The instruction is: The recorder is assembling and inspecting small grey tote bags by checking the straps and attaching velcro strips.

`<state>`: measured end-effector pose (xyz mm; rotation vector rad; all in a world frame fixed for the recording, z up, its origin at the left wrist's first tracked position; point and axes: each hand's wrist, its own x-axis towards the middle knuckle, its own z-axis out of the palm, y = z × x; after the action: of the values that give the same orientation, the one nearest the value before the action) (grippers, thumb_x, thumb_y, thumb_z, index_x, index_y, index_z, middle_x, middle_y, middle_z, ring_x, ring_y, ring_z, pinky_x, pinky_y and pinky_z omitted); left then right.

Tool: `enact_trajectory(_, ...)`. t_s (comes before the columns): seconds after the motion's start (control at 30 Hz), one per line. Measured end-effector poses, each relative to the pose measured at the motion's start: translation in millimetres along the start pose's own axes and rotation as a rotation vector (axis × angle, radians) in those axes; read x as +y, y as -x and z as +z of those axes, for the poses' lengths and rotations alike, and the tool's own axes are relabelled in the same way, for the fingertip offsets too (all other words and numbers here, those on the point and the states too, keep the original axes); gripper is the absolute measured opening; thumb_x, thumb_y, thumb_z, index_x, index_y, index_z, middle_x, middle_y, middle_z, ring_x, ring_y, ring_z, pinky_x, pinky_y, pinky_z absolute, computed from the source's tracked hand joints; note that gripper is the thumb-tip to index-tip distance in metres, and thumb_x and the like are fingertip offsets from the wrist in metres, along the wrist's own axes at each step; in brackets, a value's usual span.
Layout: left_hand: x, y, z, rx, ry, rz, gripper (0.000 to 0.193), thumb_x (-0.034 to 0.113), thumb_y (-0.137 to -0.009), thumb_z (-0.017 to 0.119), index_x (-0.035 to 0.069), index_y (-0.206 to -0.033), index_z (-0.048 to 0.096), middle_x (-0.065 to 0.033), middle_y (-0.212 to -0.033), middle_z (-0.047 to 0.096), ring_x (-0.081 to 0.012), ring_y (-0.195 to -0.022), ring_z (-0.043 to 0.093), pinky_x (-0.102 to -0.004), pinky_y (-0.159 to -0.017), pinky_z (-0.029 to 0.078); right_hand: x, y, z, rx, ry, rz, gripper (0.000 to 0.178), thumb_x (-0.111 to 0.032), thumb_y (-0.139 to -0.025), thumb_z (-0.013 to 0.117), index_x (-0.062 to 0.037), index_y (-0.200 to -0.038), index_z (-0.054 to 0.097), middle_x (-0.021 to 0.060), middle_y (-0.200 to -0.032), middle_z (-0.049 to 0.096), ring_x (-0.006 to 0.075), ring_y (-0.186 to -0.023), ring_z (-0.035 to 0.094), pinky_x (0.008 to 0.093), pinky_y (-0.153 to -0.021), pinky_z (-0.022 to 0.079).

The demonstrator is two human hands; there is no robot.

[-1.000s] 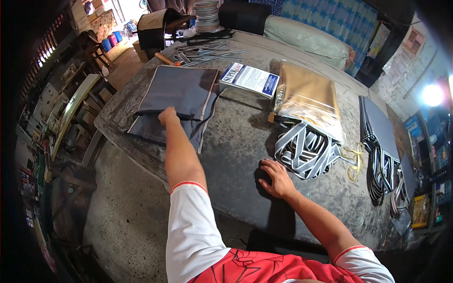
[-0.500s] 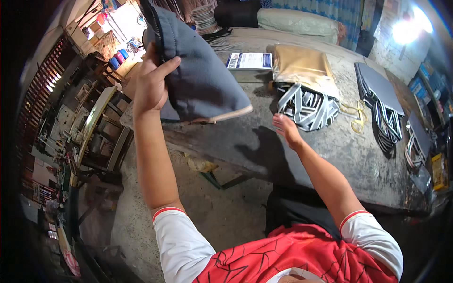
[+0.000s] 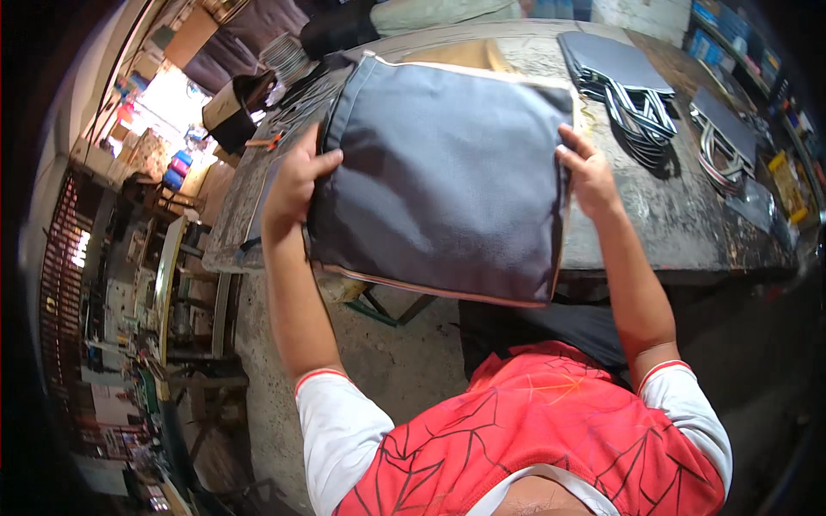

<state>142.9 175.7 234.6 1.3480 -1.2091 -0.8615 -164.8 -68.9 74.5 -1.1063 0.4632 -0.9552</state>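
The right hand (image 3: 594,176) has joined the left hand (image 3: 295,182), so a grey fabric piece (image 3: 443,181) is now held spread by both, each grip clasping one side, its broad face steadied over the near edge of the bench (image 3: 705,225).

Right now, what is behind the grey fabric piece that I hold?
Just above the grey fabric piece, part of a gold-coloured item shows on the worktable, whose surface appears at both sides. Anything directly behind the fabric is covered and cannot be seen.
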Motion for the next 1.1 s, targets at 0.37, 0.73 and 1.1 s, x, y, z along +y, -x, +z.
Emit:
enact_trajectory(0.37, -278, 21, 138, 0.467, -0.117, -0.341, 0.048, -0.004, -0.084, 0.056, -0.004, -0.129, 0.039, -0.0155, -0.112, 0.059, -0.0195, -0.099, 0.058, -0.0301, -0.085, 0.046, 63, 17, -164, 0.115, 1.23, -0.095, 0.049, -0.015, -0.076, 0.069, -0.0003, -0.121, 0.054, 0.0208, -0.117, 0.056, 0.0358, -0.107, 0.055, 0.0396, -0.091, 0.045)
enact_trajectory(0.73, -261, 31, 156, 0.53, -0.062, -0.381, 0.047, -0.008, -0.083, 0.054, -0.006, -0.128, 0.04, -0.0166, -0.119, 0.055, -0.0208, -0.108, 0.055, -0.0297, -0.093, 0.041, 75, 36, -149, 0.293, 1.157, -0.111, 0.034, -0.006, -0.077, 0.066, -0.0032, -0.111, 0.06, 0.0121, -0.097, 0.061, 0.0267, -0.092, 0.061, 0.0344, -0.081, 0.048)
enact_trajectory(1.1, -246, 88, 180, 0.812, -0.007, -0.344, 0.05, -0.013, -0.083, 0.05, -0.005, -0.13, 0.036, -0.0176, -0.122, 0.054, -0.0218, -0.11, 0.053, -0.0318, -0.096, 0.04, 70, 4, -105, 0.183, 0.83, -0.15, 0.029, -0.002, -0.077, 0.065, -0.0015, -0.106, 0.062, 0.0146, -0.094, 0.062, 0.0295, -0.084, 0.061, 0.0358, -0.074, 0.049)
